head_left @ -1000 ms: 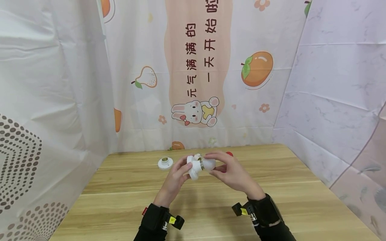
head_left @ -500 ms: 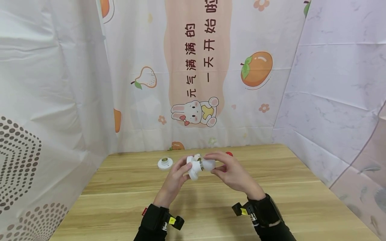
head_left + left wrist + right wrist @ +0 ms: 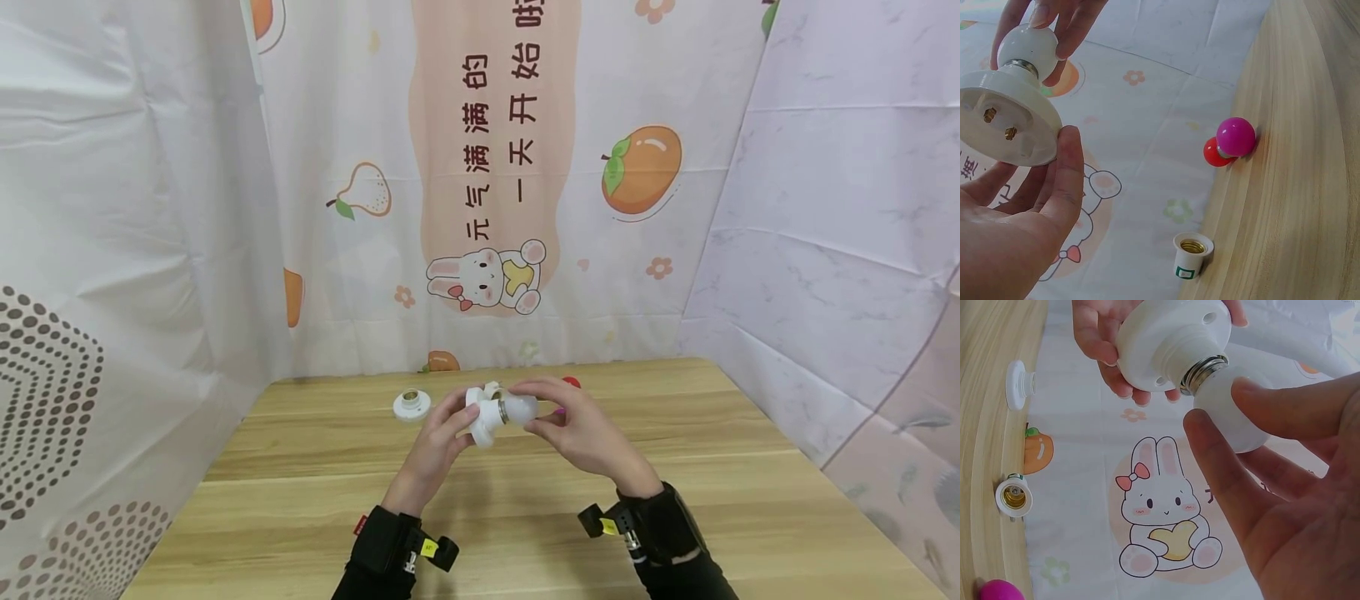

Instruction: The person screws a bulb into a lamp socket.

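Observation:
My left hand point(image 3: 442, 432) grips the round base of a white lamp holder point(image 3: 480, 415), which is tipped on its side above the table. A white light bulb point(image 3: 1238, 412) sits at the holder's mouth, part of its metal screw thread still showing in the right wrist view. Thumb and fingers of my right hand point(image 3: 573, 425) pinch the bulb's glass from the other side. In the left wrist view the holder's underside shows two brass terminals.
A second round white lamp holder point(image 3: 411, 405) lies at the table's back left. Behind the hands stand a small white socket point(image 3: 1191, 256), a magenta bulb point(image 3: 1235, 137) and a red bulb point(image 3: 1215, 153). A printed curtain point(image 3: 352, 250) hangs behind the wooden table point(image 3: 300, 500).
Both hands keep hold of the lamp holder and bulb in nearly the same place. The right fingers shift very slightly on the bulb.

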{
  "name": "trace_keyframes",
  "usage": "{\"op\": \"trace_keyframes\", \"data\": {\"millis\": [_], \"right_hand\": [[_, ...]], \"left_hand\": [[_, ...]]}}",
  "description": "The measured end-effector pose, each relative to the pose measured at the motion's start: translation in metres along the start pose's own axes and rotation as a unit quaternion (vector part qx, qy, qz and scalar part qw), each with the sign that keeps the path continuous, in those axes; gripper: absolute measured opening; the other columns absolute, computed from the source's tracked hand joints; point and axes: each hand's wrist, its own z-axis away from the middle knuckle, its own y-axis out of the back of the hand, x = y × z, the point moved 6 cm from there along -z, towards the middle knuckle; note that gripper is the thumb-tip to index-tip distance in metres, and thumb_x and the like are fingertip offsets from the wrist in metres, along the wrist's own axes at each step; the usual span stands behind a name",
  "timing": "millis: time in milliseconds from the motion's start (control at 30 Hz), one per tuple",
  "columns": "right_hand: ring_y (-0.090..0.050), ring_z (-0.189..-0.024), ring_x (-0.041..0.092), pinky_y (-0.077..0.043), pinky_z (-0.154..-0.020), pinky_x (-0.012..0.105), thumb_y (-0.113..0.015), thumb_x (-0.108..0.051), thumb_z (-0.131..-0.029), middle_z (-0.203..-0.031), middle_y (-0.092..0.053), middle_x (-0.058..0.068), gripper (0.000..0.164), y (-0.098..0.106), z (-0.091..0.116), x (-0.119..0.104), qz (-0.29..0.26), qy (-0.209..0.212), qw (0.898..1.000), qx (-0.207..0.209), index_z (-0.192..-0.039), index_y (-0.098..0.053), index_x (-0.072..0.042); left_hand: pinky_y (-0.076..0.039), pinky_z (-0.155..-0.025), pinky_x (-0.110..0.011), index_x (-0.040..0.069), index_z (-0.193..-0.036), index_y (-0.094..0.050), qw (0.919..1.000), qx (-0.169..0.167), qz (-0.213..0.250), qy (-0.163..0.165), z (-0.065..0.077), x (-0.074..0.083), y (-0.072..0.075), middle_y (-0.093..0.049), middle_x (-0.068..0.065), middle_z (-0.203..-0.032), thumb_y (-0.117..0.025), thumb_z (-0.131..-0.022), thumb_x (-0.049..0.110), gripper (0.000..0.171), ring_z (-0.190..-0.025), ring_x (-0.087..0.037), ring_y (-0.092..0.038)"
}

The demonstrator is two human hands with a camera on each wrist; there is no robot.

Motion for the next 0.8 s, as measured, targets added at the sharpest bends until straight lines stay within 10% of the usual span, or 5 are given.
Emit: {"op": "trace_keyframes", "data": {"millis": [800], "right_hand": [[-0.060,-0.108,0.022,-0.055,-0.075,0.029,-0.074,-0.013,-0.093,-0.128,-0.064,0.001,0.043,0.0023,-0.0004,0.0061,0.033,-0.061,0.997,0.015,-0.136,-0.065,-0.015]], "left_hand": [[-0.047,-0.095,-0.040,-0.002,-0.149,-0.040,0.9999,-0.007,-0.011,-0.006,0.0009,0.0018,-0.0001,-0.050,-0.013,-0.133,-0.053,-0.103,0.026,0.056,-0.117,-0.025,-0.051]]}}
